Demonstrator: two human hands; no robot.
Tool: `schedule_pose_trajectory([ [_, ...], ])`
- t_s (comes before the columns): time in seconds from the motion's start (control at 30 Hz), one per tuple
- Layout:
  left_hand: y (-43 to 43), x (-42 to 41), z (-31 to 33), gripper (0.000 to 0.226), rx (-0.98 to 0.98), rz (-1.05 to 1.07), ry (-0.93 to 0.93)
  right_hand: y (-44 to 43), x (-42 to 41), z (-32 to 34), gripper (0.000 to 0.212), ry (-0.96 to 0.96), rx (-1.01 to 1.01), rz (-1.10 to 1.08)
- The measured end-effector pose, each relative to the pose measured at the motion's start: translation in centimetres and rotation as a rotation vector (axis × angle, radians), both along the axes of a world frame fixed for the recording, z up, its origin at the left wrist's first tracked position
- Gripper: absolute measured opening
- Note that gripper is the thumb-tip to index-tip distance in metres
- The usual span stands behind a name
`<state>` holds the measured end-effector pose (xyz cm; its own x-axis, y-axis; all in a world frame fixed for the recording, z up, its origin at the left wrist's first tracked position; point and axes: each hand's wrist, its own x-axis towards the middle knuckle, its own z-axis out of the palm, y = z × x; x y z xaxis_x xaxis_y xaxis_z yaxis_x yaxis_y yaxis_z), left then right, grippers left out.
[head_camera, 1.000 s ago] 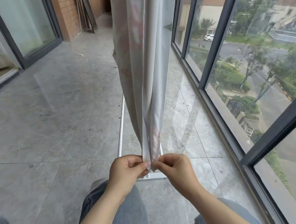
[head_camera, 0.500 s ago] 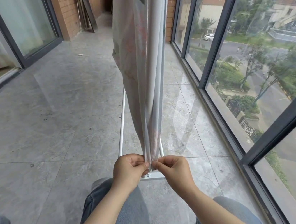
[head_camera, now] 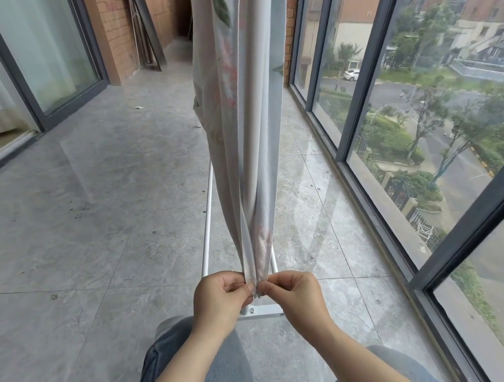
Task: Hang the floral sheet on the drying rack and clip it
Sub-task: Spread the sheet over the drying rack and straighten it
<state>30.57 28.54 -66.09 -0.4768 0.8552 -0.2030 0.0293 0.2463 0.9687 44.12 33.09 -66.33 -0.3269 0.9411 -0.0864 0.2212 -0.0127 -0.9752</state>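
The floral sheet [head_camera: 232, 103], pale with faint pink flowers and green leaves, hangs straight down from above the frame in two layers. Its top and the rail it hangs on are out of view. My left hand [head_camera: 220, 297] pinches the bottom edge of the left layer. My right hand [head_camera: 296, 294] pinches the bottom edge of the right layer, right beside the left hand. The white drying rack [head_camera: 206, 229] shows only as floor rails and a foot bracket just under my hands. No clip is visible.
A tall window wall [head_camera: 364, 57] with dark frames runs along the right. Sliding glass doors [head_camera: 43, 51] with curtains stand at the left. Boards lean on the brick wall [head_camera: 114, 32] at the back. My knees in jeans [head_camera: 210, 372] are below my hands.
Both hands have sunk slightly with the sheet's bottom edges and stay pinched together. The view has tilted up a little, and the sheet hangs tauter.
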Motion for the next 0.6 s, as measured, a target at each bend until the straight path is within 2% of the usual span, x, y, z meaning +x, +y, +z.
schedule_pose_trajectory([
  [0.1,-0.1,0.1,-0.1,0.03,-0.002,-0.022,0.033,-0.1,0.0,0.1,0.012,0.012,-0.001,0.0],
  [0.3,0.0,-0.2,0.4,0.011,0.013,0.002,0.143,-0.2,0.5,0.5,0.02,-0.003,-0.003,0.0],
  [0.37,-0.2,-0.1,0.9,0.014,0.018,0.044,0.212,-0.1,1.0,0.5,0.011,-0.012,-0.013,-0.055],
  [0.43,-0.6,0.4,1.4,0.022,0.039,0.041,0.266,0.0,1.6,0.5,0.012,-0.018,-0.005,-0.086],
  [0.6,-0.2,1.8,2.7,0.013,0.113,-0.028,0.248,0.3,2.9,1.7,0.012,0.041,0.024,-0.136],
])
